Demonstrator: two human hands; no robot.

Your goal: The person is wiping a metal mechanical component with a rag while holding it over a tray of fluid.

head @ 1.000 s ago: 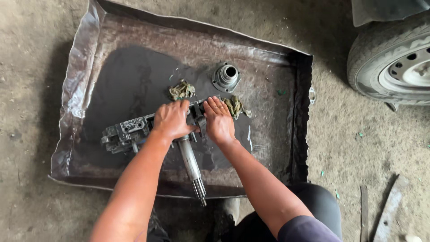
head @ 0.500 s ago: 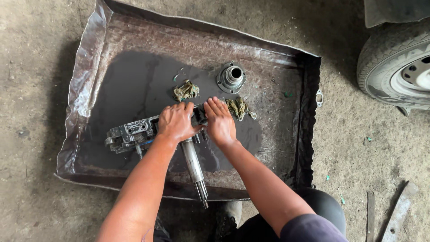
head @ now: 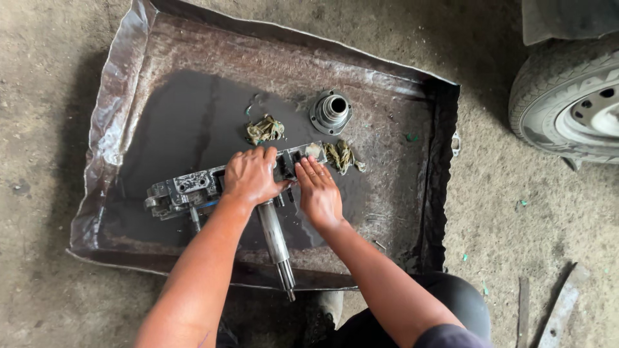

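Head view shows me both hands down in a wide, battered sheet-metal tray point(head: 122, 84) with bent-up edges, sitting on the dirt floor and pooled with dark oil. At the centre of the frame lies the grimy grey cast-metal housing point(head: 184, 190) with a long silver splined shaft point(head: 274, 241) pointing toward the lower edge. My left hand point(head: 250, 177) is clenched over the housing's middle, gripping it from above. My right hand point(head: 317, 190) lies flat and loose just beside it, fingertips touching the housing's right end, not closed on anything.

As I judge it, the work is midway: a round grey flanged hub point(head: 331, 111) already stands apart in the upper middle, and two oily greenish rag wads point(head: 264, 129) lie near it, while the housing and shaft are still one piece.

For room: open oil-covered tray floor lies left and above the housing. The shaft tip reaches right to the tray's near rim, so little slack there. The tray's right wall is well apart; a black vehicle tyre point(head: 554, 96) sits at upper right, outside the tray.
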